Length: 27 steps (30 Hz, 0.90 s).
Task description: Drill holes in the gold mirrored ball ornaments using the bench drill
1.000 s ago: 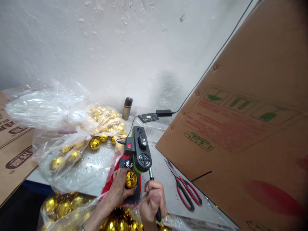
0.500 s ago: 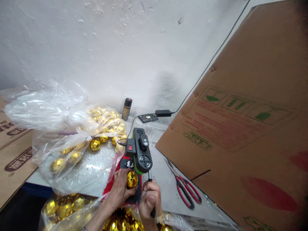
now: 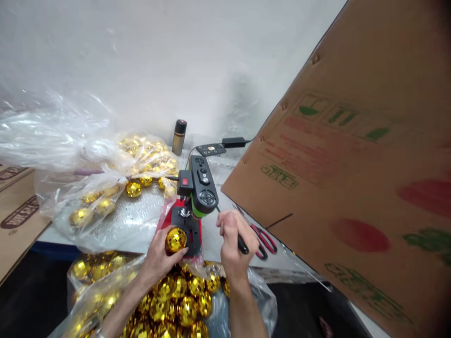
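Note:
A gold mirrored ball (image 3: pixel 175 240) sits in my left hand (image 3: pixel 160 256), fingers and thumb curled round it, at the left front of the machine's black base plate (image 3: pixel 192 240). My right hand (image 3: pixel 235 237) is closed round the black-ended lever (image 3: pixel 242 244) of a small bench drill press (image 3: pixel 203 184). The press has a black top with round vents, a green band beneath and a red switch on its side box. A metal clamp piece (image 3: pixel 184 212) sits on the base plate under the head, apart from the ball.
An open plastic bag of gold balls (image 3: pixel 165 305) lies below the table's front edge. More bagged balls (image 3: pixel 148 155) lie at the left back. Red-handled scissors (image 3: pixel 264 239), a large cardboard box (image 3: pixel 317 155) and a spray can (image 3: pixel 179 137) stand about.
My left hand has drawn the gold ball left, away from beneath the drill head. My right hand has swung up and right with the lever. The camera view has shifted too.

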Available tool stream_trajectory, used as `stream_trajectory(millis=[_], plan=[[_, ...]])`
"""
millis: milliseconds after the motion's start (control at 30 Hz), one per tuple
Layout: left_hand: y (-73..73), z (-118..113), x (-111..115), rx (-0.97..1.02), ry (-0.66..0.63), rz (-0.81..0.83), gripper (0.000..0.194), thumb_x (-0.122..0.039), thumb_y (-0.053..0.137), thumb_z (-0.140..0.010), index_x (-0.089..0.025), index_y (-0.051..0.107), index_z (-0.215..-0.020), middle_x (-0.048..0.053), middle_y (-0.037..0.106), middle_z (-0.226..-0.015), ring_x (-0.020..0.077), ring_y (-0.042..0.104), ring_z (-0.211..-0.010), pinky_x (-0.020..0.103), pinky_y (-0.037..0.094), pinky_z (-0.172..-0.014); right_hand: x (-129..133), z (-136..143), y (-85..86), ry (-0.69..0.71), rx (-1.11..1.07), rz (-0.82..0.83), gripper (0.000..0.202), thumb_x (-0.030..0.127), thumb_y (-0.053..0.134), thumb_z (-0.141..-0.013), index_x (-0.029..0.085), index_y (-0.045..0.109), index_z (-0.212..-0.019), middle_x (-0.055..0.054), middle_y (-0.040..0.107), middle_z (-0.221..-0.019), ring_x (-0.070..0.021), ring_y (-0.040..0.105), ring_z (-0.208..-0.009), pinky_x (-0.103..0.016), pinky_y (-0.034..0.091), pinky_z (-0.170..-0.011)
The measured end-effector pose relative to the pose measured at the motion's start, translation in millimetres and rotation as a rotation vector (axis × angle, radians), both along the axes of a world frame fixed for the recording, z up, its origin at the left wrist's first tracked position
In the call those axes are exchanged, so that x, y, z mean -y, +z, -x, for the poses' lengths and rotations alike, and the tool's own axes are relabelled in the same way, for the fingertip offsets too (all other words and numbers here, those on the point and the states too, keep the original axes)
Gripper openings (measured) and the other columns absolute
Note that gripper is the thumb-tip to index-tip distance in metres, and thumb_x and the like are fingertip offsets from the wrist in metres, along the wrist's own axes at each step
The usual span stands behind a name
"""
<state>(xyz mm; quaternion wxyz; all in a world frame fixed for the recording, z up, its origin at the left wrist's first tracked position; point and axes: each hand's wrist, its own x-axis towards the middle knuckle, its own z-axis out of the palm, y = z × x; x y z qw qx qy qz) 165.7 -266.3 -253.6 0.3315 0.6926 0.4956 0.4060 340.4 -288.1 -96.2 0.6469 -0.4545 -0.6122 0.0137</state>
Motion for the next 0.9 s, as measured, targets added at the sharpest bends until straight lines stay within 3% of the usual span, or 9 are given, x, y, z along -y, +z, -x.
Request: stream_trajectory(millis=[100, 233, 333, 433, 533, 600, 733, 833, 900], plan=[[2.6, 23, 50, -0.046, -0.178, 0.037, 0.061, -0.044, 0.077, -0.088, -0.028, 0.058, -0.143, 0.011, 0.072, -0.137, 0.0334, 0.071, -0.122, 0.048, 0.06, -0.104, 3, -7, 4.4, 0.053, 0.119, 0.018, 0.031, 0.012, 0.045, -0.108, 0.022, 0.048, -0.079, 0.003, 0.05, -0.073, -0.0105, 0.051, -0.066, -0.026, 0.04, -0.062], [-19.7, 16, 106, -0.223, -0.514, 0.055, 0.069, -0.033, 0.078, -0.089, -0.03, 0.053, -0.153, 0.014, 0.067, -0.148, 0.0363, 0.067, -0.131, 0.05, 0.058, -0.111, 9, -16, -1.0, 0.128, 0.246, 0.043, 0.03, 0.013, 0.046, -0.107, 0.023, 0.049, -0.078, 0.001, 0.055, -0.076, -0.0117, 0.053, -0.068, -0.026, 0.044, -0.063], [-35.1, -6, 121, -0.393, -0.597, 0.045, 0.073, -0.025, 0.083, -0.083, -0.026, 0.057, -0.152, 0.018, 0.065, -0.149, 0.044, 0.064, -0.134, 0.061, 0.057, -0.11, 11, -20, -4.4, 0.15, 0.285, 0.064, 0.029, 0.014, 0.047, -0.106, 0.022, 0.05, -0.078, 0.0, 0.057, -0.077, -0.0125, 0.056, -0.071, -0.026, 0.046, -0.064], [-27.4, -14, 116, -0.333, -0.585, -0.055, 0.064, -0.03, 0.078, -0.091, -0.027, 0.057, -0.152, 0.017, 0.067, -0.147, 0.0397, 0.065, -0.134, 0.056, 0.059, -0.109, 11, -19, -5.8, 0.143, 0.283, 0.065, 0.028, 0.01, 0.047, -0.104, 0.023, 0.049, -0.079, 0.0, 0.056, -0.078, -0.0115, 0.055, -0.069, -0.025, 0.046, -0.064], [-3.0, 0, 89, -0.176, -0.466, -0.228, 0.044, -0.027, 0.056, -0.105, -0.029, 0.059, -0.149, 0.012, 0.072, -0.139, 0.0285, 0.069, -0.129, 0.042, 0.059, -0.109, 12, -17, -5.1, 0.141, 0.259, 0.028, 0.027, 0.006, 0.046, -0.103, 0.022, 0.049, -0.082, 0.001, 0.054, -0.077, -0.0111, 0.054, -0.067, -0.024, 0.044, -0.06], [12.1, 16, 56, -0.152, -0.284, -0.319, 0.036, -0.026, 0.049, -0.108, -0.027, 0.066, -0.139, 0.011, 0.076, -0.13, 0.0262, 0.073, -0.121, 0.038, 0.061, -0.104, 13, -17, -5.3, 0.139, 0.267, 0.033, 0.025, 0.005, 0.045, -0.102, 0.022, 0.051, -0.085, 0.001, 0.053, -0.076, -0.0111, 0.055, -0.066, -0.023, 0.043, -0.057], [27.4, 51, -34, -0.242, 0.161, -0.411, 0.03, -0.033, 0.048, -0.107, -0.023, 0.073, -0.119, 0.012, 0.079, -0.116, 0.0286, 0.075, -0.11, 0.043, 0.063, -0.097, 10, -20, -11.0, 0.157, 0.288, 0.025, 0.024, 0.005, 0.043, -0.103, 0.022, 0.049, -0.089, 0.001, 0.053, -0.077, -0.0101, 0.054, -0.062, -0.022, 0.044, -0.055], [30.7, 69, -93, -0.415, 0.298, -0.362, 0.032, -0.03, 0.045, -0.104, -0.021, 0.072, -0.119, 0.015, 0.077, -0.121, 0.0314, 0.073, -0.115, 0.049, 0.06, -0.102, 8, -21, -15.6, 0.169, 0.278, 0.042, 0.024, 0.004, 0.042, -0.103, 0.022, 0.049, -0.09, 0.001, 0.053, -0.077, -0.0107, 0.054, -0.061, -0.023, 0.045, -0.054], [32.3, 72, -120, -0.553, 0.355, -0.261, 0.034, -0.028, 0.047, -0.101, -0.017, 0.068, -0.125, 0.019, 0.072, -0.133, 0.0341, 0.068, -0.125, 0.052, 0.056, -0.108, 8, -22, -17.8, 0.17, 0.271, 0.055, 0.025, 0.004, 0.042, -0.104, 0.022, 0.048, -0.088, 0.0, 0.053, -0.077, -0.0111, 0.055, -0.06, -0.024, 0.046, -0.054]])
